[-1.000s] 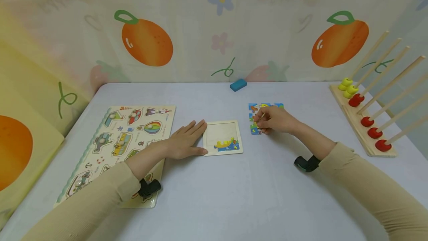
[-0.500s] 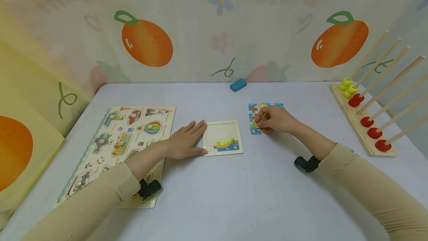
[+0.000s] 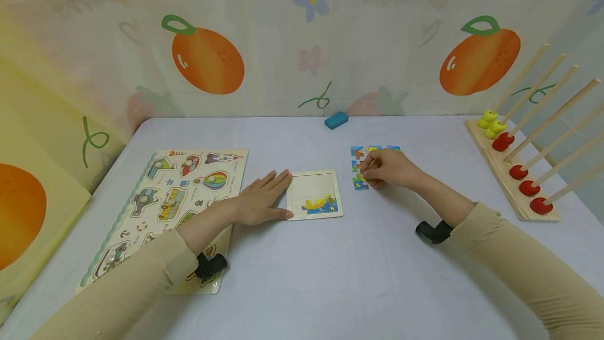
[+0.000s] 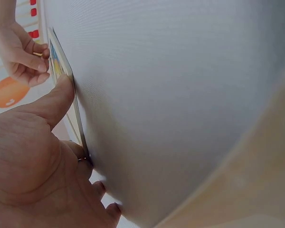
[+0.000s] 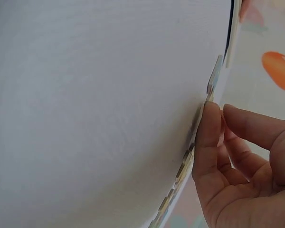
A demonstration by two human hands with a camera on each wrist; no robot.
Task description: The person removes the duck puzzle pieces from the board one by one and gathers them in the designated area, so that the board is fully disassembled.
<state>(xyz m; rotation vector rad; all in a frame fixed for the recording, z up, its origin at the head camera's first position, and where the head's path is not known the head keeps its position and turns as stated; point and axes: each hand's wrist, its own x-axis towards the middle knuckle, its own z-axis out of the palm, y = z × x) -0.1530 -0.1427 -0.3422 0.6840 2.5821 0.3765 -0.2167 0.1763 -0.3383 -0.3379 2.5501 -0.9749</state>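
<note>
My left hand point(image 3: 257, 206) lies with its fingers stretched out at the left side of a small square puzzle tray point(image 3: 291, 193). Its thumb touches the tray's edge in the left wrist view. Inside the tray, a few joined puzzle pieces point(image 3: 321, 203) with a yellow and blue picture fill the lower right corner. To the right, a group of loose puzzle pieces point(image 3: 361, 184) lies on the table. My right hand point(image 3: 389, 168) is over them with curled fingers, pinching a puzzle piece at its fingertips. The hand partly hides that piece and the others.
A large picture puzzle board point(image 3: 141, 209) lies under and beside the left forearm. A blue block point(image 3: 336, 120) sits near the table's back edge. On the right, a wooden peg stand point(image 3: 514, 177) with tall rods holds red and yellow beads.
</note>
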